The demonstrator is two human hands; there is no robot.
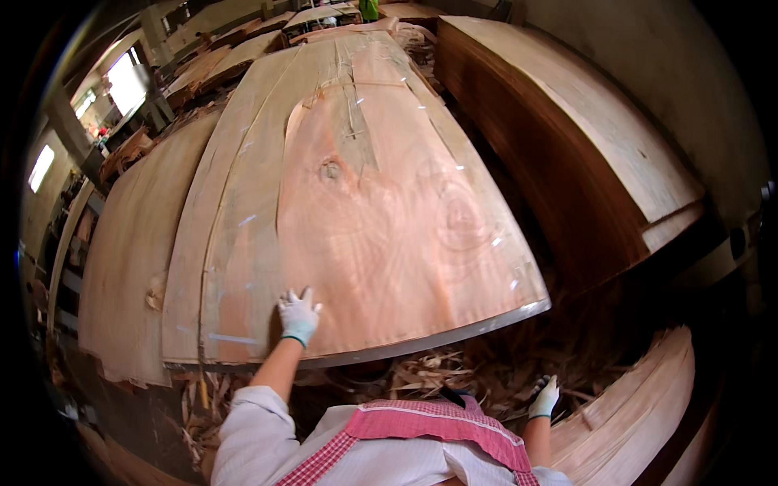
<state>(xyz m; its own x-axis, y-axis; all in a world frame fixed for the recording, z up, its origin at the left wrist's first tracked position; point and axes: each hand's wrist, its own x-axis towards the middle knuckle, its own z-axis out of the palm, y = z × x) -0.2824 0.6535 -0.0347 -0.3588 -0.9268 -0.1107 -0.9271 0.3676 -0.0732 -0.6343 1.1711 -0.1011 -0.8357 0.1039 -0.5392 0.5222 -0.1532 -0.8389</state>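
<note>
The left hand [300, 317] is lying spread, gripping nothing, on the wood sheet [381, 251] stretching ahead and rightward; rough dragging could be splitting it. Whether the right hand [545, 398] is gripping, I can't tell.

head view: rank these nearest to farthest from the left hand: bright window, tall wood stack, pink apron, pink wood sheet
1. Pink wood sheet: directly under the left hand.
2. Pink apron: below and to the right.
3. Tall wood stack: right side, across a dark gap.
4. Bright window: upper left, far background.
</note>
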